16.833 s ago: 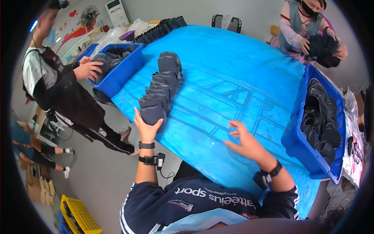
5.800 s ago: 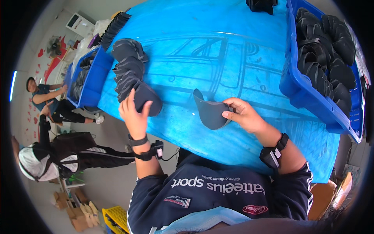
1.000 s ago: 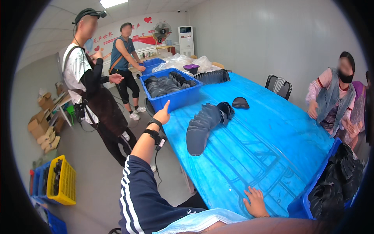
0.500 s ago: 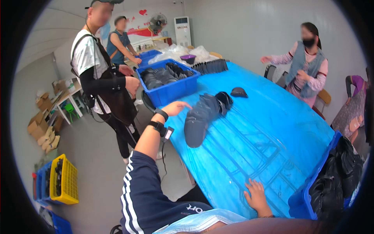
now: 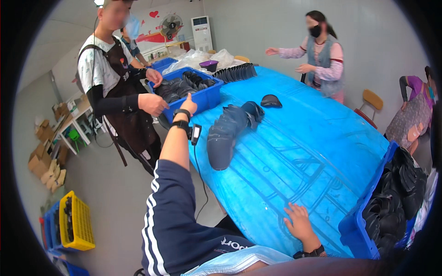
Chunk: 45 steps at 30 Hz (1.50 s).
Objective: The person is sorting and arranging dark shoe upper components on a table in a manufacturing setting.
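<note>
My left hand [image 5: 189,105] is raised at the near wall of a blue bin [image 5: 202,99], one finger stretched up, holding nothing. Dark curved pads [image 5: 179,89] fill that bin. My right hand [image 5: 299,223] lies with fingers spread on the blue-covered table [image 5: 317,138], also without anything in it. Between my arms, a fanned row of dark, curved, shell-like pads [image 5: 225,133] rests on the table. A single dark pad [image 5: 271,101] sits apart, just beyond its far end.
Another blue bin [image 5: 359,234] of dark pads stands at the near right. More pads [image 5: 235,72] line the far table edge beside a purple bowl [image 5: 209,66]. A co-worker [image 5: 115,78] reaches by the far bin; another person [image 5: 322,55] stands across the table. Yellow crate [image 5: 80,223] at left.
My left hand has moved from beside the fanned pads up and left to the far bin, its finger now pointing upward. My view has shifted; the co-worker's hands are nearer the bin.
</note>
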Motion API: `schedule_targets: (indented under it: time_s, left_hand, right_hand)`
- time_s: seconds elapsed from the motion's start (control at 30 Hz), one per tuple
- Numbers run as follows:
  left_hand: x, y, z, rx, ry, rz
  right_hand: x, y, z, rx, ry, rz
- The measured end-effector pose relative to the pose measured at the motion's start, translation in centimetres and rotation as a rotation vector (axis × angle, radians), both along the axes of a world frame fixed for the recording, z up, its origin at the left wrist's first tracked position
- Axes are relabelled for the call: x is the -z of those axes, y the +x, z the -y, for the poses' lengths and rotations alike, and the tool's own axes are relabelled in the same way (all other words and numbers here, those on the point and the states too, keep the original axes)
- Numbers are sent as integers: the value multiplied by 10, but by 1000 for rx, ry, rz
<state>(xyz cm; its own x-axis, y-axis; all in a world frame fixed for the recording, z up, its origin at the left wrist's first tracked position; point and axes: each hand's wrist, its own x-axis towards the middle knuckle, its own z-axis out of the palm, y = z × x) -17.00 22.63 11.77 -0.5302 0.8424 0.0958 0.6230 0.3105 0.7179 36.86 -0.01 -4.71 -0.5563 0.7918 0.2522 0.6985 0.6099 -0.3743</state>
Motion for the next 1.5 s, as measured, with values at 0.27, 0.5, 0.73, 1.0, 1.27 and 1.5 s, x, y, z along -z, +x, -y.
schedule_targets:
  time_s: [0.27, 0.5, 0.73, 1.0, 1.27, 1.5]
  left_hand:
    - [53, 142, 87, 528, 363, -322]
    - [114, 186, 161, 568, 184, -223]
    - [133, 178, 162, 144, 540, -511]
    - [140, 173, 159, 213, 473, -522]
    - [140, 170, 163, 222, 423, -526]
    - [147, 184, 170, 575, 469, -370]
  right_hand:
    - [-1, 0, -1, -22, -8, -3]
    - [0, -1, 1, -10, 3, 0]
    - [0, -2, 1, -9, -2, 2]
    - [-4, -2, -2, -11, 5, -9]
    - [-3, -2, -1, -20, -6, -11]
    - [-2, -2, 1, -12, -18, -37]
